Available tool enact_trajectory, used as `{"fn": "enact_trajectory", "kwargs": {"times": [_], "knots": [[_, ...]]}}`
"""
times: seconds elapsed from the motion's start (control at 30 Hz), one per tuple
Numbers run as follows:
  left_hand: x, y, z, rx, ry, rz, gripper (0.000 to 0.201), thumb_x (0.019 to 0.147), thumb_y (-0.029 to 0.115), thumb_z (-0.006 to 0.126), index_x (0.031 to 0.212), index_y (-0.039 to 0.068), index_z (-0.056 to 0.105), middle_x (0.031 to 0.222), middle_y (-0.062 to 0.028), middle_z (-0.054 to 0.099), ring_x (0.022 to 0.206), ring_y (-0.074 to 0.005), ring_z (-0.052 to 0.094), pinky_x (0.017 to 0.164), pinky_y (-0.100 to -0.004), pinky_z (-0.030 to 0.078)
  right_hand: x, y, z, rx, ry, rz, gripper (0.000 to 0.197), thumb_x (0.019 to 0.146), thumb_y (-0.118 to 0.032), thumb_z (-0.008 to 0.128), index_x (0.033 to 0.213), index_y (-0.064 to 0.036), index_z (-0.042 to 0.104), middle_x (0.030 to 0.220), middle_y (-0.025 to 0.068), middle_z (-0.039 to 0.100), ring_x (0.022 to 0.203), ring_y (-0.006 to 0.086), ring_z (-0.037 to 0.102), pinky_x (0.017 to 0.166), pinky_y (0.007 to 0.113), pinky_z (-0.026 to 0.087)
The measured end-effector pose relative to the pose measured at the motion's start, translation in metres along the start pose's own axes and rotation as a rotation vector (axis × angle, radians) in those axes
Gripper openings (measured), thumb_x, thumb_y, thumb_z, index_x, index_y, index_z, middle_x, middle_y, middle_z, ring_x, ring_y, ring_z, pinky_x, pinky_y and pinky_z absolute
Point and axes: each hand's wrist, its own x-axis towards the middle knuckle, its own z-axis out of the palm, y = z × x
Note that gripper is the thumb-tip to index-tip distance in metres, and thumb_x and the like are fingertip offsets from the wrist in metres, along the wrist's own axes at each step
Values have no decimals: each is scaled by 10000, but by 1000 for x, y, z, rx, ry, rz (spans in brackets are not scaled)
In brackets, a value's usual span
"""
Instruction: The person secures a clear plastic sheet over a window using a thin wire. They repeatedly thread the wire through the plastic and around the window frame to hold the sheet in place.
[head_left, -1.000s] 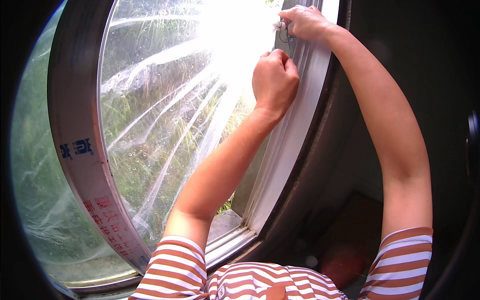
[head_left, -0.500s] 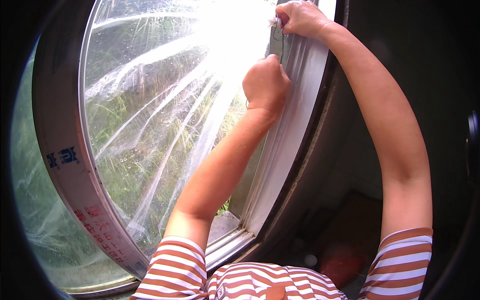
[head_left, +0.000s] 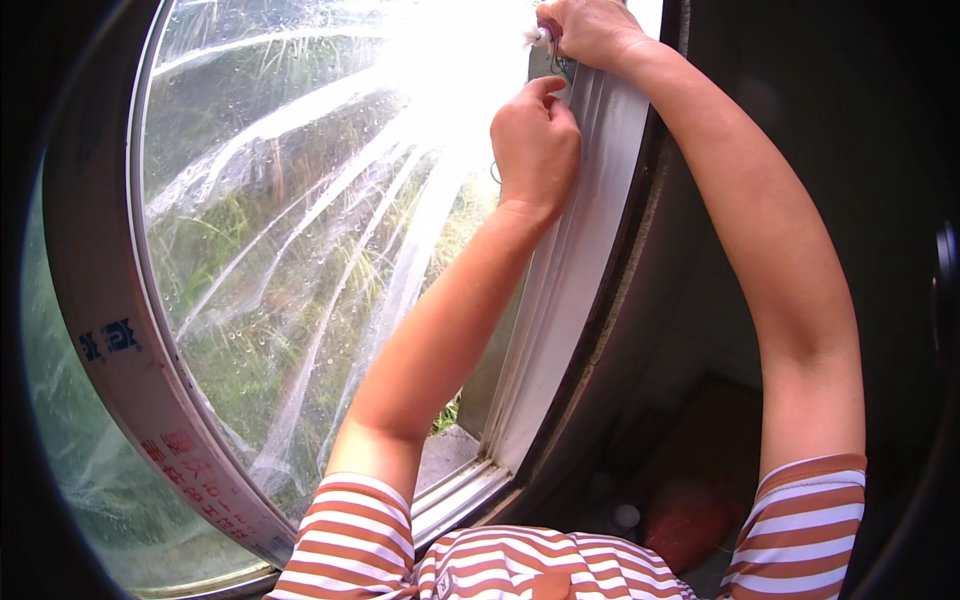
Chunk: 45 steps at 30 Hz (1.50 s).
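My right hand (head_left: 592,32) is up at the top of the white window frame, fingers closed. Beside its fingertips a white tuft (head_left: 538,37) sticks out, seemingly the bunched end of the clear plastic film (head_left: 330,215), whose folds fan out down and to the left. Just below, my left hand (head_left: 537,148) is closed with thumb and index finger bent together. A thin dark wire (head_left: 562,68) runs between the two hands, and a small loop of it shows by my left wrist. What lies inside each hand is mostly hidden.
The white window frame (head_left: 570,270) runs down the right of the opening. At the left stands a grey sash bar (head_left: 110,300) with printed marks, with greenish glass beyond it. Grass shows through the film. A dim red object (head_left: 690,525) lies low in the dark on the right.
My left hand has turned slightly and its fingertips have risen toward the right hand. My right hand has shifted a little left, and the white tuft shows more. The view has moved slightly.
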Motion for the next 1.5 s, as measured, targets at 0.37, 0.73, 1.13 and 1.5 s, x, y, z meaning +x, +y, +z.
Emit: {"fn": "enact_trajectory", "kwargs": {"times": [0.37, 0.73, 1.13, 1.5], "knots": [[17, -14, 13, -3, -96, -241, 249, 854, 127, 537, 1021, -18, 651, 821, -132, 666, 732, -167, 613, 718, -280, 465, -2, -1, -4, 20, -40, 55, 108, 780, -191, 612, 765, -108, 679, 774, 138, 662, 769, 272, 648, 727, 372, 491], [47, -16, 37, -357, -45, -572, 101, 747, 72, 607, 789, 0, 664, 739, -106, 635, 661, -185, 578, 625, -314, 445, 1, 0, -3, 11, -49, 70, 100, 770, -195, 624, 778, -116, 684, 793, 127, 669, 768, 263, 656, 702, 362, 510], [50, -19, 42, -257, 44, -538, 135, 703, 111, 724, 668, 15, 635, 702, -119, 652, 659, -199, 615, 653, -320, 481, 2, 0, -5, -12, -53, 55, 123, 760, -231, 634, 781, -119, 681, 782, 116, 669, 751, 266, 651, 692, 366, 508], [45, -9, 37, 116, 13, -410, 172, 747, 144, 596, 741, -16, 658, 768, -206, 654, 753, -350, 645, 696, -400, 495, -1, 3, -3, 31, -36, 55, 90, 736, -154, 625, 794, -132, 690, 783, 103, 673, 757, 255, 654, 707, 352, 510]]}}
